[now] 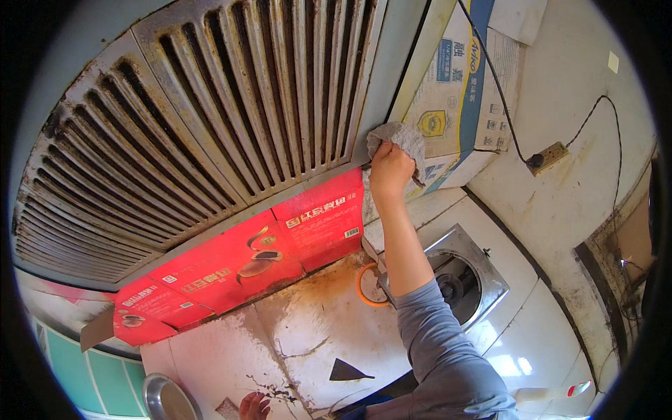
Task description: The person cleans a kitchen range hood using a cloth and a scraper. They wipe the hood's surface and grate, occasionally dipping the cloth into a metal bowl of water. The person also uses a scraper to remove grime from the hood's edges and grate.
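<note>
My right hand (391, 168) is closed on a bunched grey cloth (401, 137) and presses it against the corner edge of a range hood (362, 142). The hood's slotted metal grilles (262, 94) carry brown grease. Low in the picture, my left hand (254, 406) hovers over or rests on the white counter with its fingers curled; whether it touches the surface is unclear. Beside it lies a small grey-brown piece (228, 408), perhaps a pad or cloth. Dark debris (281, 392) is scattered on the counter nearby.
Red cardboard (247, 257) and a printed carton (446, 105) line the wall. A gas stove (451, 281), an orange ring (367, 294), a dark triangular piece (346, 370) and a metal bowl (168, 401) are on the counter. A power strip (549, 158) with cables hangs at right.
</note>
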`<state>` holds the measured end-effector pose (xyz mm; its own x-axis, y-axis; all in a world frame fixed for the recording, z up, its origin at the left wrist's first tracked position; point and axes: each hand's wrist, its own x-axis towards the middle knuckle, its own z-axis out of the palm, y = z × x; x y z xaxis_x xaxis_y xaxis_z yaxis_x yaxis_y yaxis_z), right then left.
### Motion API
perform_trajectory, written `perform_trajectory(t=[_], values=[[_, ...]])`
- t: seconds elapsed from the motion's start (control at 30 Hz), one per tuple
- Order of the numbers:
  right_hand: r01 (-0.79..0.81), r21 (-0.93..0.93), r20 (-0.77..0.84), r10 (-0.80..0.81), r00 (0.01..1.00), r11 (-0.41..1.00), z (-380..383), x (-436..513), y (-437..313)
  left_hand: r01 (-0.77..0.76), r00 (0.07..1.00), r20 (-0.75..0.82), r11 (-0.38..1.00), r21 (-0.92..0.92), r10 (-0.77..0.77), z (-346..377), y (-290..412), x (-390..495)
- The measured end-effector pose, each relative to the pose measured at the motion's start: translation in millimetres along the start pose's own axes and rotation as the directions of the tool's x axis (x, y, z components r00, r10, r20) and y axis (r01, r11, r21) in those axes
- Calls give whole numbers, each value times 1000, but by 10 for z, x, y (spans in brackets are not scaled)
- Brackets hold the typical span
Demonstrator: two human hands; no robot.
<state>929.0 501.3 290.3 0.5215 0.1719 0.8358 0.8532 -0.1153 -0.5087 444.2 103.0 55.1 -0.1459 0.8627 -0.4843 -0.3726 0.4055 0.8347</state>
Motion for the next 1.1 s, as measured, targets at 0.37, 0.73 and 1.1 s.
perform_trajectory(t=[0.37, 0.73, 1.1], values=[[-28, 86, -20, 30, 999, 996, 243, -301, 248, 30, 999, -18, 997, -66, -31, 123, -45, -4], [-122, 77, 411, 80, 908, 990, 301, -633, 383, 101, 991, -88, 994, -37, -104, 100, -135, -216], [-690, 326, 783, 224, 580, 646, -372, -1456, -117, 49, 980, -193, 998, 47, -40, -4, -320, -332]])
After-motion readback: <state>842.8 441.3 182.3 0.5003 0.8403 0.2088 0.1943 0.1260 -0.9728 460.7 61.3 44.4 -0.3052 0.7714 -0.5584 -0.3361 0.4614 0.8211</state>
